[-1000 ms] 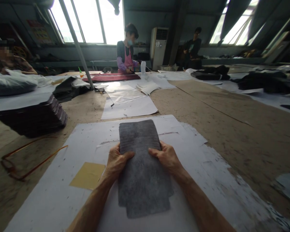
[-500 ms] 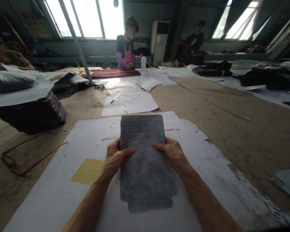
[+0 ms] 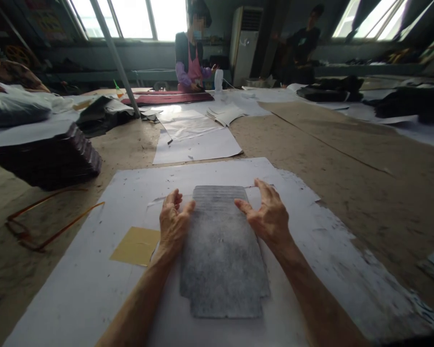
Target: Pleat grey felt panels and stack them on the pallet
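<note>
A grey, felt-like panel lies on the white paper sheet in front of me. Its far end has ridges across it, and its near corners are notched. I cannot tell whether it is one piece or a stack. At its left edge is my left hand, thumb apart from the loosely bent fingers and nothing gripped. Over the right edge, my right hand is open, with the thumb above the panel and the fingers spread outward.
A yellow paper square lies left of my left forearm. Farther left are brown-framed glasses and a dark stack of pieces topped with paper. A metal pole rises beyond. Across the table, a person in a pink apron stands by dark red material.
Both hands have let go of the grey panel and moved apart. Its raised far end has come down onto the paper. The view has tilted slightly downward.
</note>
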{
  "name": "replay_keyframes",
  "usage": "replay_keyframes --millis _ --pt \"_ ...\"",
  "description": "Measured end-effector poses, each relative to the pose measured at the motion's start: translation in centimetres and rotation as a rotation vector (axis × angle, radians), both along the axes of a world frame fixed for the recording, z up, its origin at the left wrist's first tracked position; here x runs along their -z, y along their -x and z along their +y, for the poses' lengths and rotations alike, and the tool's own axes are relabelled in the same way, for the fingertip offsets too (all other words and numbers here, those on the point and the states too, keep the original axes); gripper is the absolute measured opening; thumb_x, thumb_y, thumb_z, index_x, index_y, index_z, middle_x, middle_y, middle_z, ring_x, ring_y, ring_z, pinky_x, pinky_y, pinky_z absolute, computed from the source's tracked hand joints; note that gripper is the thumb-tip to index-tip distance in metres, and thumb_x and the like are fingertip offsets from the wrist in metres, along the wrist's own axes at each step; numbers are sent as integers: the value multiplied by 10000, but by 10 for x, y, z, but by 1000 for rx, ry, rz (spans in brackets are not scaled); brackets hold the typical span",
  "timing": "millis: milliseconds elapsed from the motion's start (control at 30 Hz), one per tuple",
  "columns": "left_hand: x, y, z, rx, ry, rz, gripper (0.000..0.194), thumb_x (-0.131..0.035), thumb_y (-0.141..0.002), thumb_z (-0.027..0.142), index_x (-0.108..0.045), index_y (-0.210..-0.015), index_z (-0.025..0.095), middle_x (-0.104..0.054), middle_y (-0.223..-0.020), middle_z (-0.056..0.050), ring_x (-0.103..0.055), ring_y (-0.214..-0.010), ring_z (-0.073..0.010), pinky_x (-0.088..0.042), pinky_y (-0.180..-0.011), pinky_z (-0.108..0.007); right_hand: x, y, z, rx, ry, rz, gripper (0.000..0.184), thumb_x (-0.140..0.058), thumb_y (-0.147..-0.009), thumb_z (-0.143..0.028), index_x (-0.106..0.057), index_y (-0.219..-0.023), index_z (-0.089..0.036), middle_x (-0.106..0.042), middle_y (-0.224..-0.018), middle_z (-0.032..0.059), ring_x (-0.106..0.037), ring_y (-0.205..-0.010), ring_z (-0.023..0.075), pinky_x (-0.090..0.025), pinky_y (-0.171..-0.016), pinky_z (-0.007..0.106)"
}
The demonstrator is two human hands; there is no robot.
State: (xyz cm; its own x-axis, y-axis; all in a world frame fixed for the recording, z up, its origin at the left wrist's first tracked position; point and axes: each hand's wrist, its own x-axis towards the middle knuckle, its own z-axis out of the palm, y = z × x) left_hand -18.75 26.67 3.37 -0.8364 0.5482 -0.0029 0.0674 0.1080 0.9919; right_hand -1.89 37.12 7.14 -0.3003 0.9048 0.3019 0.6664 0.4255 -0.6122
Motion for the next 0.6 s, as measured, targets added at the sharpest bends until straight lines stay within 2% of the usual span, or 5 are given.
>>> replay_keyframes --millis 100,233,333,500,600 --pt "11 3 11 26 -168 -100 523 -456 -824 476 -471 -1252 176 -522 -1290 -113 -500 -1177 -192 -361 -1018 -322 7 2 -9 -286 -279 -137 690 -422 -856 -536 -328 -1387 -105 -297 -1456 141 -170 -1370 256 -189 -1106 456" --pt "16 0 21 58 -322 -241 605 -390 -851 554 -440 -1286 137 -521 -1301 -146 -509 -1185 -199 -380 -1014 -322 18 7 -26 -724 -139 -503 640 -347 -875 -608 -369 -1386 -224 -301 -1463 76 -172 -1371 263 -154 -1107 493" --pt "13 -2 22 61 -383 -332 646 -397 -838 594 -459 -1264 111 -531 -1279 -169 -526 -1167 -206 -380 -1014 -321 11 8 -31 -765 -61 -608 683 -349 -869 -634 -309 -1410 -219 -206 -1489 92 -110 -1378 288 -107 -1105 531" --pt "4 6 18 132 -417 -472 637 -357 -841 620 -575 -1116 89 -600 -1172 -179 -569 -1109 -226 -404 -994 -340 -5 4 -44 -674 -269 -501 642 -345 -894 -589 -335 -1397 -190 -210 -1485 109 -111 -1380 281 -111 -1107 540" --pt "0 11 16 174 -417 -523 649 -256 -877 599 -596 -1066 80 -613 -1149 -183 -579 -1094 -222 -401 -1001 -347 0 -2 -61 -786 -261 -520 649 -350 -880 -614 -317 -1403 -230 -219 -1484 85 -95 -1382 286 -96 -1099 569"
